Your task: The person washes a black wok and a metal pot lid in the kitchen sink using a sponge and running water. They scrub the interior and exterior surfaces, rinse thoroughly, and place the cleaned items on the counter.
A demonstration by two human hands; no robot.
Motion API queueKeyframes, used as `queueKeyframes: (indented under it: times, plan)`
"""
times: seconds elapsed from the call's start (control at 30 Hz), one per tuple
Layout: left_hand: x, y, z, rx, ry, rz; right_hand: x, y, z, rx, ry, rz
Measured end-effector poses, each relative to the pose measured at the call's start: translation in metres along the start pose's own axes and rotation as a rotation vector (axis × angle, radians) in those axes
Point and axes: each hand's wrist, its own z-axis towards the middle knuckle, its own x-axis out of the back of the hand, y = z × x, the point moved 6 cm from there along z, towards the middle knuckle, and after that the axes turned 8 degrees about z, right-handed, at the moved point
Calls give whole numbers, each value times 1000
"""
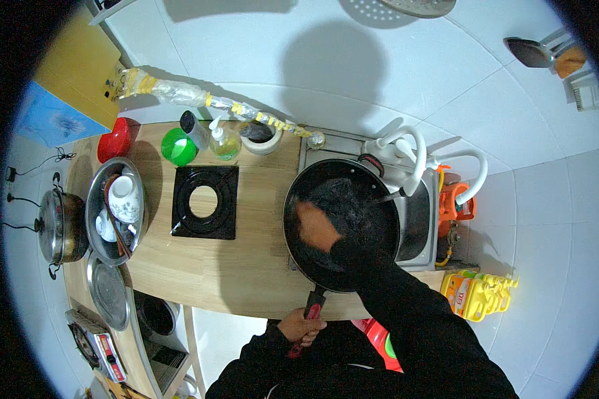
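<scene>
My left hand [299, 326] grips the red-and-black handle [313, 310] of a large black wok [290, 254]. The wok rests over the left part of a stainless steel sink [419, 229], its rim overlapping the wooden counter. Inside it, my right hand [317, 227] is blurred by motion, fingers towards the left wall; whether it holds something cannot be made out. A thin stream of water [390, 197] falls into the wok from the dark tip of a white curved faucet [419, 154].
On the wooden counter [259, 219] lies a black square stove plate [227, 202] with a round hole. A metal basin [143, 199] holds bowls and chopsticks. A soap pump bottle [225, 144], green bowl [178, 147] and stone mortar [274, 144] line the wall. Yellow jugs [474, 297] stand right.
</scene>
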Motion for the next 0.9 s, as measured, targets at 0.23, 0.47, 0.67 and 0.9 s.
queueKeyframes:
  times: [0.23, 0.47, 0.67, 0.9]
  plan:
    - [-4, 1, -1, 23, -19, -76, -1, 31, -132, 82, -525, -62]
    - [-6, 1, 0, 25, -34, -73, 35, 185, -119, -380, -192, -296]
    - [-3, -11, 9, 38, -31, -53, 43, 201, -46, -398, 68, -341]
    - [-7, 4, 0, 24, 16, -8, 2, 82, 20, -171, 107, -179]
